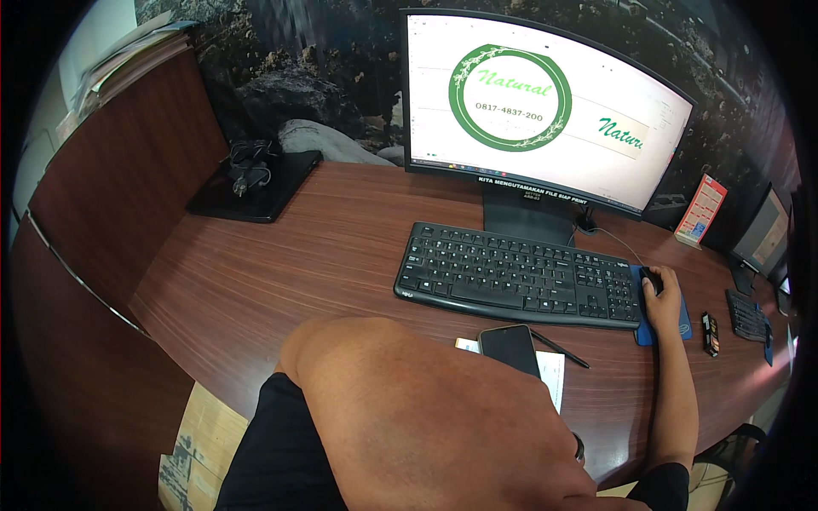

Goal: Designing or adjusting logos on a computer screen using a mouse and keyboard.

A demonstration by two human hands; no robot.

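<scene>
My right hand (664,300) rests curled over a black computer mouse (651,278) on a blue mouse pad (645,334), at the right end of a black keyboard (520,272). Close to the camera, my bent left forearm (409,409) fills the lower middle, its elbow toward the left. The left hand's fingers cannot be made out at the lower edge. Behind the keyboard, a monitor (588,162) shows a green ring with leafy decoration and green lettering, plus part of a second design. A dark phone (509,347) lies on white paper (552,375), partly hidden by my forearm.
A black pen (560,347) lies beside the phone. Right of the mouse pad is a small black box (711,334); beyond it stand a desk calendar (702,211) and a second keyboard (747,315). A flat black device with cables (256,194) sits by the wooden partition (119,162).
</scene>
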